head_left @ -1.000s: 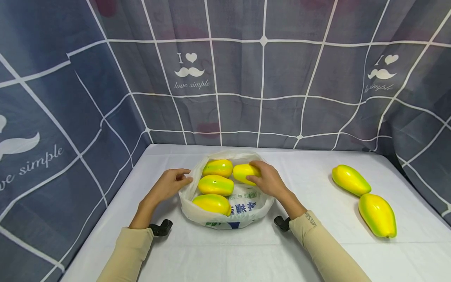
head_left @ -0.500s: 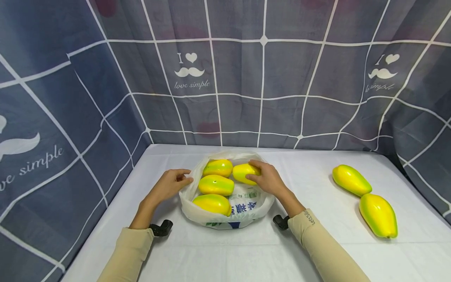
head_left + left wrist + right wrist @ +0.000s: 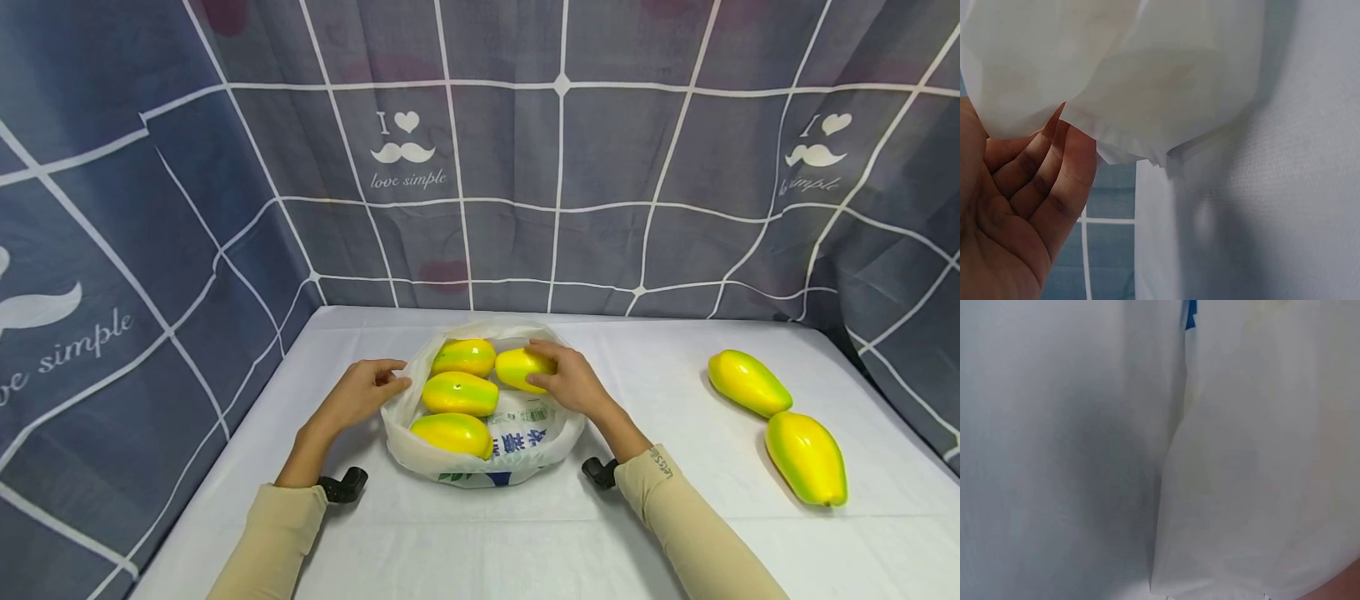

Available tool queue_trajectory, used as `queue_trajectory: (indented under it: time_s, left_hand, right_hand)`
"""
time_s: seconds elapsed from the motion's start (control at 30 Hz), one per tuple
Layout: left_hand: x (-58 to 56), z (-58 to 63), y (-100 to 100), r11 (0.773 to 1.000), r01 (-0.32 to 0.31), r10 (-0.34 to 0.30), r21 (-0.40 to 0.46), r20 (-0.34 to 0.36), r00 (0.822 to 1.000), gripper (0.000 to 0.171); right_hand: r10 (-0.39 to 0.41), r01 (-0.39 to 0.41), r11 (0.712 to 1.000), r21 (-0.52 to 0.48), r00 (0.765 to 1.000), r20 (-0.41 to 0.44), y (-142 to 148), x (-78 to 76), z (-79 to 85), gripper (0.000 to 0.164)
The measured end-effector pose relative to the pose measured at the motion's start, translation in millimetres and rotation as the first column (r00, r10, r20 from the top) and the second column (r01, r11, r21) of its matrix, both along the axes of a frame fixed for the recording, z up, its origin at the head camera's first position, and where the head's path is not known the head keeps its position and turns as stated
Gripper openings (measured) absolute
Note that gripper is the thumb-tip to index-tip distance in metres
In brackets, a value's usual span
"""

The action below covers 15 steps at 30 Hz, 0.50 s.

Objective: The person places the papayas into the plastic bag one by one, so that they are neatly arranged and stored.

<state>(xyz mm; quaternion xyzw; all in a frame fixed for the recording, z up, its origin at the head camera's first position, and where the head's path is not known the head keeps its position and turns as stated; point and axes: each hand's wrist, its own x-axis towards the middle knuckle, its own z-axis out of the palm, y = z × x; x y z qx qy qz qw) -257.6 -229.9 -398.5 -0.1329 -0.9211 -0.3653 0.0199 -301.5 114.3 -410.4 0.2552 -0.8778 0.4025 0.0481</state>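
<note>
Taking the bag as your dial, with twelve o'clock toward the curtain (image 3: 502, 167), your left hand (image 3: 363, 392) is at nine, thumb and fingers drawn close together at the rim of the white plastic bag (image 3: 536, 467). They seem to pinch the plastic, though in the left wrist view it covers the fingertips. Your right hand (image 3: 576, 383) comes in over the rim at two o'clock, thumb and fingers curled round one end of the held papaya (image 3: 514, 369), which lies inside the bag at one. Also inside, you have the far papaya (image 3: 463, 357) at eleven, the middle papaya (image 3: 459, 394) at ten and the near papaya (image 3: 450, 435) at eight, stacked in a column. Blue printing shows on the plastic at four. Well apart on the white cloth (image 3: 525, 542), around three o'clock, lie the upper loose papaya (image 3: 747, 383) and, just beside it, the lower loose papaya (image 3: 806, 458).
</note>
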Motion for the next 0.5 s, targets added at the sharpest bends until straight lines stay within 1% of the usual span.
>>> queue_trajectory:
  time_s: [0.1, 0.3, 0.5]
  left_hand:
    - [0.7, 0.8, -0.4, 1.000, -0.005, 0.005, -0.003, 0.002, 1.000, 0.038]
    - [2.5, 2.6, -0.4, 1.000, -0.004, 0.004, -0.001, 0.006, 1.000, 0.040]
    - [1.6, 2.1, 1.2, 1.000, -0.006, 0.006, -0.004, 0.008, 1.000, 0.041]
  right_hand:
    - [-0.008, 0.008, 1.000, 0.008, 1.000, -0.001, -1.7, -1.0, -1.0, 0.047]
    - [-0.049, 0.048, 0.998, 0.036, 0.999, 0.013, -3.2, -1.5, -1.3, 0.048]
    - [-0.041, 0.041, 0.999, 0.036, 0.999, -0.007, -1.0, -0.3, -1.4, 0.048]
